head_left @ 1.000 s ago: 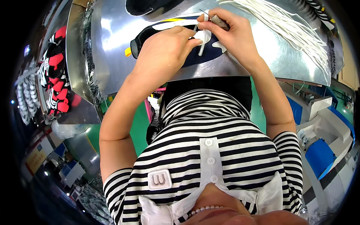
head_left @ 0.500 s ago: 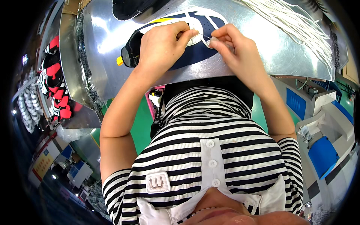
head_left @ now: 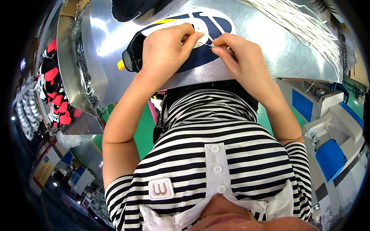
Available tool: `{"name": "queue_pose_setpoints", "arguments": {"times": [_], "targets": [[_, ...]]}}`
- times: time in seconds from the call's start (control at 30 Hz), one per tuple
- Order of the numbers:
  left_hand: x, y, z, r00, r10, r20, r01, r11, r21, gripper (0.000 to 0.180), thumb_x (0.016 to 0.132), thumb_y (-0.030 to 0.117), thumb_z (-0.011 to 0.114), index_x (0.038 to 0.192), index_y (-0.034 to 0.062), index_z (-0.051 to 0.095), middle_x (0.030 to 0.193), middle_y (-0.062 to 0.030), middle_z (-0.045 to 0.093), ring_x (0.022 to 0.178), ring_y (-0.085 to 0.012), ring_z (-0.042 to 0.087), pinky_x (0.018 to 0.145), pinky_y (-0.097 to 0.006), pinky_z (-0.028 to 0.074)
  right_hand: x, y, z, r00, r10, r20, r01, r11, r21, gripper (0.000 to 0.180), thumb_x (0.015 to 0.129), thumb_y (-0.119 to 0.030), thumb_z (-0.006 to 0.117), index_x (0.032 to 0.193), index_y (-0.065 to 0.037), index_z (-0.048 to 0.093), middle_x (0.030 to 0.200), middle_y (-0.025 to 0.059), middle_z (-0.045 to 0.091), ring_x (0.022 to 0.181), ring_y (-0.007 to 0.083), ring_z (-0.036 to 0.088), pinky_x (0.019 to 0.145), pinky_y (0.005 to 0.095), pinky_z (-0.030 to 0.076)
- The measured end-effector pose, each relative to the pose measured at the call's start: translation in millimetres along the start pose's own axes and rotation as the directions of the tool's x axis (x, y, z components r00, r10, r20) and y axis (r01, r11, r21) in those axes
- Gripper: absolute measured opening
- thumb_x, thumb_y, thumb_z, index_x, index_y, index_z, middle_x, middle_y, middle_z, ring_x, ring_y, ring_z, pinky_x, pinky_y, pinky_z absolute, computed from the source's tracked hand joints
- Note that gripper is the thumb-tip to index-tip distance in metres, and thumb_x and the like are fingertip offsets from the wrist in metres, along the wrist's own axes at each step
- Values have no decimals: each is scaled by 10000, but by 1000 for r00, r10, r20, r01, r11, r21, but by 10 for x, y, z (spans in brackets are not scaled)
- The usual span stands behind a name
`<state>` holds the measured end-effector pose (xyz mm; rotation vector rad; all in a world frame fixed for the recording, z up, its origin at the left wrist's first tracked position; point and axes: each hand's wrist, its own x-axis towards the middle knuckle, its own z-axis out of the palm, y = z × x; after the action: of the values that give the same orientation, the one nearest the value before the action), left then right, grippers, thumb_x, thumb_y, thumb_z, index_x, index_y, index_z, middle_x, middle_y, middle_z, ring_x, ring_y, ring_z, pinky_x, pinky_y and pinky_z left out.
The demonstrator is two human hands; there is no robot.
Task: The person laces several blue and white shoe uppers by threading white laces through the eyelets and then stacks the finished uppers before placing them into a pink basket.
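A navy and white shoe upper (head_left: 185, 64) with yellow trim lies on its side on the metal table, its toe to the right. My left hand (head_left: 163, 48) is closed in a pinch on the upper by its white lacing edge and covers much of the middle. My right hand (head_left: 244, 61) is closed round a slim tool with a thin metal tip (head_left: 207, 44), which points left toward the pinched edge. The tool's grip is mostly hidden in the fingers. A white shoelace (head_left: 215, 24) crosses the toe part toward my right fingertips.
A bundle of loose white laces (head_left: 304, 29) lies on the metal table (head_left: 111, 73) at the far right. A black shoe part (head_left: 131, 9) is at the back. Red, black and white shoe pieces (head_left: 58, 88) are stacked at the left. A grey machine with a blue panel (head_left: 330, 159) stands right.
My right hand has drawn slightly down and left, and the tool's thin tip shows more clearly between the hands. The lace over the toe now lies straighter. My left hand keeps its pinch.
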<state>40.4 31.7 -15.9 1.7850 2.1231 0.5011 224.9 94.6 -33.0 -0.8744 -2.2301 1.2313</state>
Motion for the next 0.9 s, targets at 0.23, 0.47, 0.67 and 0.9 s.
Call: {"name": "queue_pose_setpoints", "arguments": {"times": [0.23,0.47,0.67,0.9], "targets": [[-84,-66,-85,972,60,227,25,934,-355,210,843,44,697,1028,-37,639,878,-82,706,795,-130,634,776,-272,492,15,-35,63,996,47,75,-34,986,-160,139,881,-118,661,951,-15,599,807,156,676,712,330,661,623,399,500],[-226,6,-46,984,180,8,-176,966,-190,144,820,31,660,963,11,653,854,-123,647,781,-337,632,689,-395,485,51,-31,361,996,92,8,-87,963,-257,217,912,-190,622,1048,-59,515,901,185,680,774,390,663,657,459,517],[-531,-140,-117,839,489,-236,-468,872,142,214,737,10,643,940,51,699,775,-59,604,671,-221,608,563,-347,472,-343,170,-645,931,178,-319,-190,982,-7,286,907,-182,680,1105,3,586,1017,47,652,902,107,589,787,262,492],[-498,-215,-158,978,188,-92,-207,941,-267,285,956,257,569,1065,13,669,894,-128,668,843,-330,632,766,-397,498,123,240,-142,940,288,-182,-179,872,455,417,807,-143,797,1138,-45,563,931,46,653,823,104,599,740,247,498]]}}
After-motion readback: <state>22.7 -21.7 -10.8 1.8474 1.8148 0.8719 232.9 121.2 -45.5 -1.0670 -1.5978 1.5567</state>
